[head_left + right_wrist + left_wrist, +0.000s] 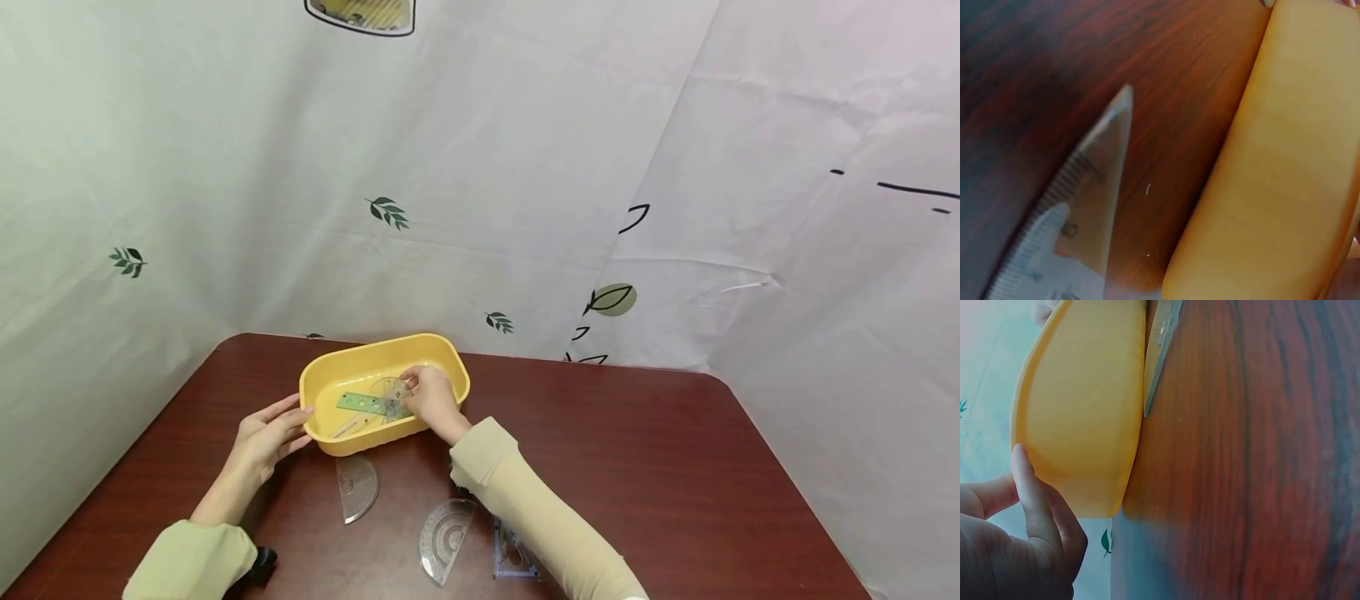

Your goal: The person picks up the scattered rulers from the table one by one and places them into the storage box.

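A yellow plastic box (352, 364) stands on the table. My left hand (262, 435) grips its left end, thumb at the rim and the other fingers along the outer wall. In the left wrist view, the left hand (1029, 544) shows a fingertip on the rim. My right hand (433, 398) reaches down into the box and pinches a clear protractor (392, 390) near its edge. Beneath that lies a green ruler (360, 403) on the box floor, with a thin pale ruler-like strip (347, 427) beside it. The right wrist view shows only the box's outer wall (1272, 150) and hides most of that hand.
In front of the box lie a clear protractor (358, 487) and another protractor (444, 537). A blue-edged set square (516, 573) sits partly under the right sleeve. The brown table (637, 467) meets a white printed curtain (480, 167) at the back.
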`<state>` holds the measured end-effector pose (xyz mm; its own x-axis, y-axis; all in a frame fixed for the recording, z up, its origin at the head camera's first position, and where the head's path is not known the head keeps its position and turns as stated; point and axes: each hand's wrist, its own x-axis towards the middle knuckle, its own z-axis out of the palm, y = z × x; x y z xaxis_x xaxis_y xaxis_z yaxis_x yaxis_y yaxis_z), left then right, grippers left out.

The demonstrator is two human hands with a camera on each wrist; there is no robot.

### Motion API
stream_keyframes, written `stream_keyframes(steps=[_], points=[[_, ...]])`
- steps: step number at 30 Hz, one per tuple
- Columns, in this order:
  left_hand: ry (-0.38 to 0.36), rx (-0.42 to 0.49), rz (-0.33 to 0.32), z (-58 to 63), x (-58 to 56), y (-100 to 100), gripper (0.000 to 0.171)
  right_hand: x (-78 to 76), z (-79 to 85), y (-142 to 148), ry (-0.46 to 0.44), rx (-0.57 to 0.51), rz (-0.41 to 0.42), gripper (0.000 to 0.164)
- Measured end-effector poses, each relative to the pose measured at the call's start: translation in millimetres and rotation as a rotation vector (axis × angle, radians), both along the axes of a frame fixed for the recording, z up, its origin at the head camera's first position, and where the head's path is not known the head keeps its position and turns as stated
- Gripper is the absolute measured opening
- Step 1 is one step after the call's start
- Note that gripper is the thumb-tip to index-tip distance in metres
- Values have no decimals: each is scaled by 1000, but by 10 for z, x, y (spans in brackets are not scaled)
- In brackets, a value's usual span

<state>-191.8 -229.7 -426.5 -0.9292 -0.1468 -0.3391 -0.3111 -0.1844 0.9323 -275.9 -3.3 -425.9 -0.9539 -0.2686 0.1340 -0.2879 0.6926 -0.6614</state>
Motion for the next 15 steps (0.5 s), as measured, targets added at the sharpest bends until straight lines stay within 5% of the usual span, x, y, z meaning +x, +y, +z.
stream_keyframes(steps=[7,15], points=[[-7,0,9,-5,-6,-2,75,27,14,-1,63,49,-12,27],[-12,2,10,-9,-12,7,74,34,12,-1,17,74,-31,33]])
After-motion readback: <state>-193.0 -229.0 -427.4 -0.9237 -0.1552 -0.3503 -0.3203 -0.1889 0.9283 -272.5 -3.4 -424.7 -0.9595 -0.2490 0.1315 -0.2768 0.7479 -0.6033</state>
